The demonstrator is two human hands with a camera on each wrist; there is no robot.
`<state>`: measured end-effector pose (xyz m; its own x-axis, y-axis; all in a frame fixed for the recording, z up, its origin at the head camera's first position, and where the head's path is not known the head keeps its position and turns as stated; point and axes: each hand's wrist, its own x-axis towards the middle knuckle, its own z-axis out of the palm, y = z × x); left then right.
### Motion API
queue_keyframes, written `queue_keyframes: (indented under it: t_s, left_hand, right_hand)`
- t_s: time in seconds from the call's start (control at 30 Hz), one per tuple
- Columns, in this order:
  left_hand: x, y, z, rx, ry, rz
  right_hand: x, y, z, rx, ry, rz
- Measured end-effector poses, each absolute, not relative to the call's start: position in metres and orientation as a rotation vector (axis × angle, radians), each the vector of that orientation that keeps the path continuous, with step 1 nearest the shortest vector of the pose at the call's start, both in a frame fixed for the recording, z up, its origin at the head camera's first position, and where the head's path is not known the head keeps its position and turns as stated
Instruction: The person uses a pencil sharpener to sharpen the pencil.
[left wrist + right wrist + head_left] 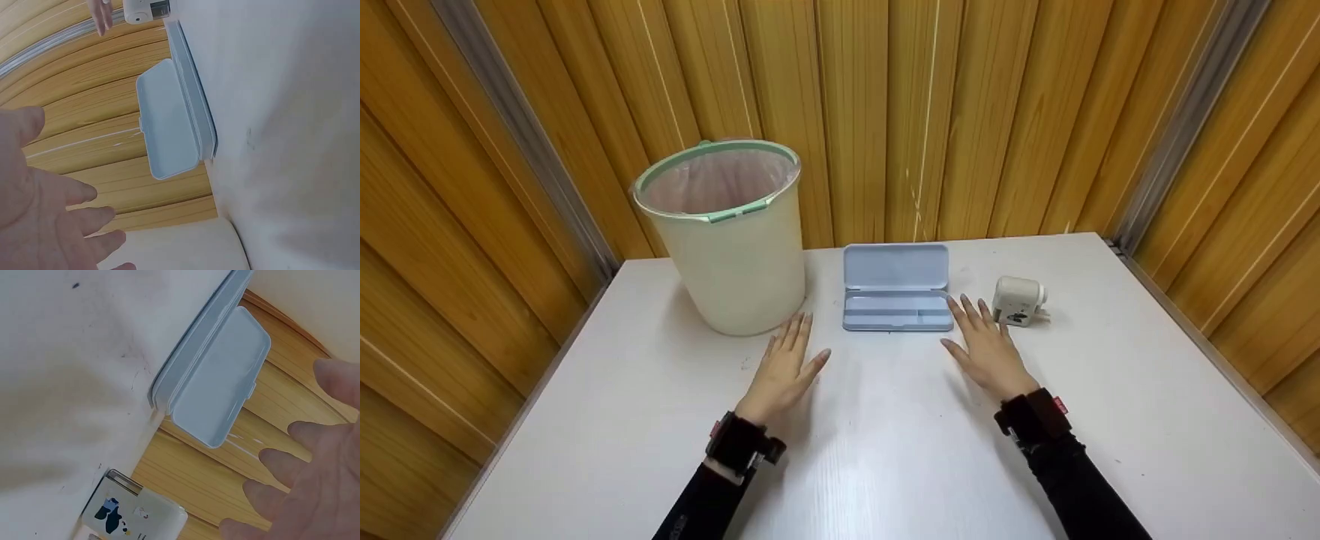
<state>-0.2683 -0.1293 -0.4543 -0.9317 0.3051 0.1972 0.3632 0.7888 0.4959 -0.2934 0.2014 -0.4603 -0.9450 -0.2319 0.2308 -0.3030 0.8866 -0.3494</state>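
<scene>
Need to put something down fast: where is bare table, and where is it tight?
Bare table lies between the left hand and right hand, and right of the small white device. Crowded: the far row of bin, open blue case and device, fingertips close by.

Bright, even overhead light, soft shadows, wide-angle bending at edges
</scene>
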Motion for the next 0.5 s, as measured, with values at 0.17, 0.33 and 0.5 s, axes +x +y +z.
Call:
queue_keyframes:
  t_s: [0.17, 0.33, 0.5]
  left_hand:
    - [-0.285, -0.121, -0.454, -0.569, -2.84, -1.13]
    - [-0.307, -0.114, -0.454, -0.483, -2.803, -1.518]
    - [-0.324, -0.11, -0.461, -0.306, -2.717, -1.953]
  right_hand:
    - [-0.306, 0.201, -0.464, 0.426, -2.878, 0.71]
    - [-0.322, 0.201, -0.465, 0.464, -2.871, 0.958]
    - [-0.336, 0.201, -0.467, 0.39, -2.871, 1.186]
